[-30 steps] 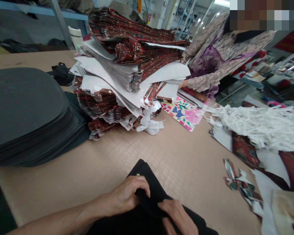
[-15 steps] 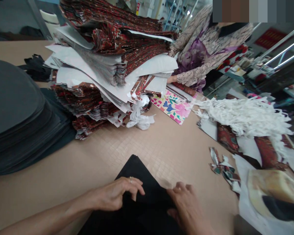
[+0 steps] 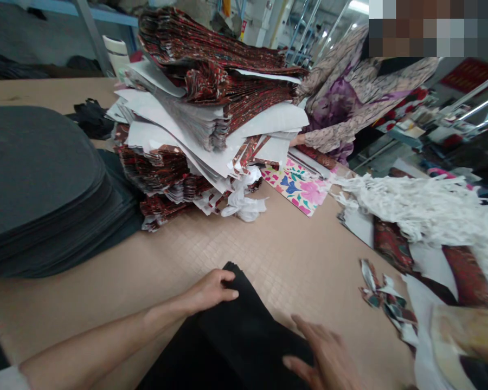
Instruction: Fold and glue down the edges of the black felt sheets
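Head view: pinching black fabric edge with left hand; splaying right hand, blurred, possibly touching; bunching risk from one-sided grip

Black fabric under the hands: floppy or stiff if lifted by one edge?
Probably floppy: the black fabric shows soft folds where the left hand grips its edge. Likely light, being thin; may bunch when pushed across the table.

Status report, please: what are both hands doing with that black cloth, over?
Left hand on black cloth far corner, grip unclear. Right hand open, fingers spread at cloth's right edge, blurred. Patterned scraps lie right of it, apart.
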Motion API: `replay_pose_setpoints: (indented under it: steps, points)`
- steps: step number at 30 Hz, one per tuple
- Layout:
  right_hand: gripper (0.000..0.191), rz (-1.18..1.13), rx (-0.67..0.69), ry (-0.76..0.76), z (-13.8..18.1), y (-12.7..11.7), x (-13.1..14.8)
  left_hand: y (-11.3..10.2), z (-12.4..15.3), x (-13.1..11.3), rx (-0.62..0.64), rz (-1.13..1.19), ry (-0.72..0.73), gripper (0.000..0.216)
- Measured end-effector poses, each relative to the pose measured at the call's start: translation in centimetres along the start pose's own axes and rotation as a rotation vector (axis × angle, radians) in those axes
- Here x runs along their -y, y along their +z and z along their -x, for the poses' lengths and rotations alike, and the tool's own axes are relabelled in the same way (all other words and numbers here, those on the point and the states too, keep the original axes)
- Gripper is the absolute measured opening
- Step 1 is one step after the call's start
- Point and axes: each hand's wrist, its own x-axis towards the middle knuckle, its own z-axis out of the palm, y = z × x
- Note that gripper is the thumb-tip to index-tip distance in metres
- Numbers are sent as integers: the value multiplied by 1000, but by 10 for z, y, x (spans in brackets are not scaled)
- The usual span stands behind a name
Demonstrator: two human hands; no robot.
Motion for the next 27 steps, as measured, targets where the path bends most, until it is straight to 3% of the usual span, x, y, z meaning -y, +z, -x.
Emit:
replay_pose_setpoints:
  steps: [1, 4, 7, 10, 19, 22, 27]
  points:
    - [51, -80, -80, 38, -18, 6, 13, -1, -3, 0, -14, 21, 1, 17]
    - [59, -452, -113, 161, -68, 31, 58, -4, -10, -3, -46, 72, 7, 19]
    - [38, -708, -66, 288, -95, 47, 86, -8, -15, -1, -87, 96, -15, 21]
    - [30, -826, -58, 346, -102, 52, 91, -12, -22, 3, -108, 112, -56, 24]
    - [27, -882, -140, 460, -104, 59, 92, -18, -30, 1, -76, 95, -132, 17]
    - [20, -814, -197, 372, -100, 62, 89, -19, -32, 0, -60, 97, -155, 18]
    - [21, -537, -273, 81, -87, 68, 81, -20, -34, -4, -37, 133, -185, 21]
